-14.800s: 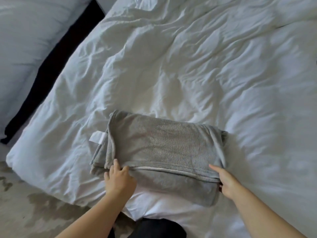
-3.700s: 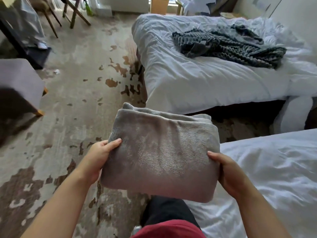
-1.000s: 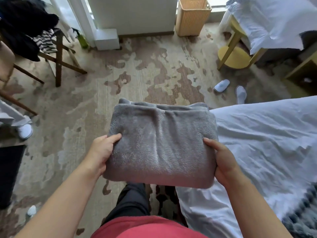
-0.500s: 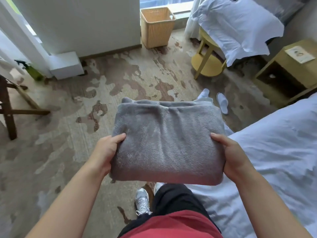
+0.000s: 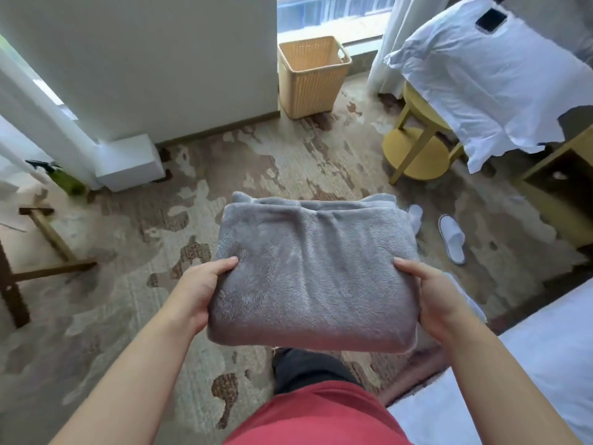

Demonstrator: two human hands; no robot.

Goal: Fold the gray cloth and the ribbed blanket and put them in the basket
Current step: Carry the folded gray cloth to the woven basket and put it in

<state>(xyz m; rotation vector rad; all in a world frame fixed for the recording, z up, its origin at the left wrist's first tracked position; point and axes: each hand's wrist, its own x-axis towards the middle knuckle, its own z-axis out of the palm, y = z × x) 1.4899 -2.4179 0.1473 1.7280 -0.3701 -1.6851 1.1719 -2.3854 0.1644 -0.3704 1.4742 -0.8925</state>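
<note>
The left hand (image 5: 195, 290) and right hand (image 5: 441, 295) grip the folded gray cloth (image 5: 313, 271) by its sides, the tan basket (image 5: 313, 77) well ahead, no writing legible.

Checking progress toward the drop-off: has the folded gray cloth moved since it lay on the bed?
Yes. The gray cloth has left the bed; both hands now carry it over the carpet, facing the basket by the window, not yet reached.

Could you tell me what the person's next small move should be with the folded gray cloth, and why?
Probably carry it forward to the tan woven plastic basket. The folded gray fleece cloth is already neatly folded and gripped at both sides by the left hand and right hand, while the basket stands open by the wall ahead, across bare patterned carpet.
</note>
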